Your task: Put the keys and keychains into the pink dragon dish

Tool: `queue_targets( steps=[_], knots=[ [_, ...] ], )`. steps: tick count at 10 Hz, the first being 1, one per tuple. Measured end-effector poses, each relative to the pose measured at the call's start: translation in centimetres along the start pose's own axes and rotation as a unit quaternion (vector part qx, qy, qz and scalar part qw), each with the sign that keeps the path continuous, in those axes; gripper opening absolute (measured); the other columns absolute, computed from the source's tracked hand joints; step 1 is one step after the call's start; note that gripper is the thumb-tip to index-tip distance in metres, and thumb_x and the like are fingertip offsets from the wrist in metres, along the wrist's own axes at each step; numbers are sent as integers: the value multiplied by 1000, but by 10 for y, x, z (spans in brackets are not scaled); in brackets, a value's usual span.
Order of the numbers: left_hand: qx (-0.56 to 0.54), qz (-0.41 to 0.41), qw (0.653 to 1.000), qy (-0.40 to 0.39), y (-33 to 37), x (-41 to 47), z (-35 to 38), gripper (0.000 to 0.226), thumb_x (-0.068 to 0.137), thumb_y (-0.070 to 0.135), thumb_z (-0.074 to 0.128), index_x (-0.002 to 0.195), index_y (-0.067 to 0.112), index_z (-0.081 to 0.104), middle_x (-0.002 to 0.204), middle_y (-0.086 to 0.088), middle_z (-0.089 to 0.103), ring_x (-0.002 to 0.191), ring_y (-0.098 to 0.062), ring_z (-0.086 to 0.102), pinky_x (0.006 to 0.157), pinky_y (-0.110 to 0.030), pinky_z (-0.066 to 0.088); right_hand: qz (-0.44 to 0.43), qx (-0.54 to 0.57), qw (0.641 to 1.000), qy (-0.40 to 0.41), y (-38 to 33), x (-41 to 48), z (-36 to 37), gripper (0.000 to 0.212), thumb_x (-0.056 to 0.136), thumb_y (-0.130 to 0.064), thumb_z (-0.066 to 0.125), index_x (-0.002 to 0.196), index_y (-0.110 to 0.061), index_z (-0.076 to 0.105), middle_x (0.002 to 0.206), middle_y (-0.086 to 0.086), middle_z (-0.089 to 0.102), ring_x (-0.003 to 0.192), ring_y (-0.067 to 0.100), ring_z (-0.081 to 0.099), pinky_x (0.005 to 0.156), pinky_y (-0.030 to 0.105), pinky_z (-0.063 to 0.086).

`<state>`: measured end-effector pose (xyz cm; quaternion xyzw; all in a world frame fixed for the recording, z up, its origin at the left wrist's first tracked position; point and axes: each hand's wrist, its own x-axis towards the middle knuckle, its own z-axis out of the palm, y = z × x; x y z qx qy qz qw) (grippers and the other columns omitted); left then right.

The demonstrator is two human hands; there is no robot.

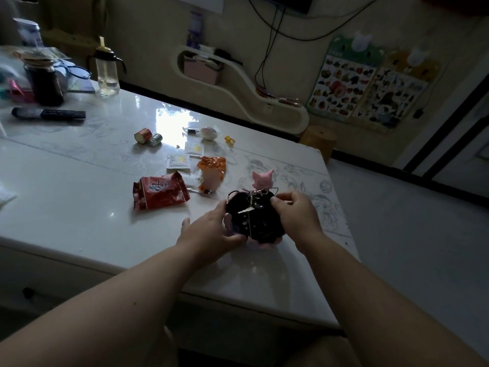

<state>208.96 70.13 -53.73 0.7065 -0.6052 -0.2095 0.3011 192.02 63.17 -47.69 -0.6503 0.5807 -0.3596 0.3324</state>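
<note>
The pink dragon dish (260, 179) stands near the table's right edge, its head rising behind a dark bowl (260, 227). A silver key (246, 210) and metal rings with a wire loop (260, 193) lie in the bowl. My left hand (211, 229) grips the dish's left rim. At the upper right rim my right hand (295, 211) pinches the keyring. The pink base shows only at the front, under my hands.
A red snack packet (160, 194), an orange wrapper (213, 165), small sachets (179, 161) and little trinkets lie to the left and behind on the white table (79, 202). A bottle (107, 70), jar (45, 80) and remote (49, 113) stand far left. The table edge is close on the right.
</note>
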Motion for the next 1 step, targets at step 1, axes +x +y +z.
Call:
queue_targets(
  steps=[1],
  knots=[
    [-34,-4,999,11,5,-2,0,102,68,64,59,146,27,5,147,-2,38,131,-24,37,108,-55,21,-18,20,1000,16,6,-7,-5,7,85,-33,61,88,-28,55,85,-8,61,82,13,63,71,34,55]
  ],
)
